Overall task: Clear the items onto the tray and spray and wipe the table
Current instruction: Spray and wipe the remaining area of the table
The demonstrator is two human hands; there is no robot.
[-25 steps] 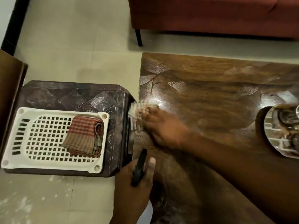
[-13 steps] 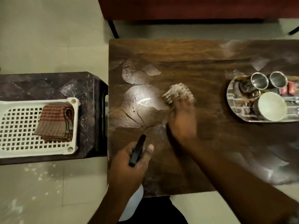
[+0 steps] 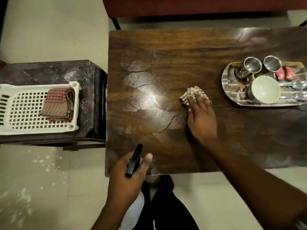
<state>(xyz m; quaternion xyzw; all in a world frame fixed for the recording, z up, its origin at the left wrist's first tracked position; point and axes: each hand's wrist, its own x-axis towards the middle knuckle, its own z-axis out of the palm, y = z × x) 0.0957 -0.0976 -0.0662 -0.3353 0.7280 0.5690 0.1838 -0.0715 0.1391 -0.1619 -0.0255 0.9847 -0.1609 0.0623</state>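
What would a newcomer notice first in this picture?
The right hand presses a cloth on the table, beside shiny streaks to its left. At the table's right edge a steel tray carries two cups and a bowl. The left hand holds a spray bottle at the near edge.

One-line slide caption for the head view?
Right hand presses a cloth on the table beside the loaded tray; left hand holds the spray bottle.

This looks like a living room in a home. A red sofa (image 3: 182, 5) stands at 12 o'clock, behind a wooden table (image 3: 182, 47), on a pale tiled floor (image 3: 49, 30).
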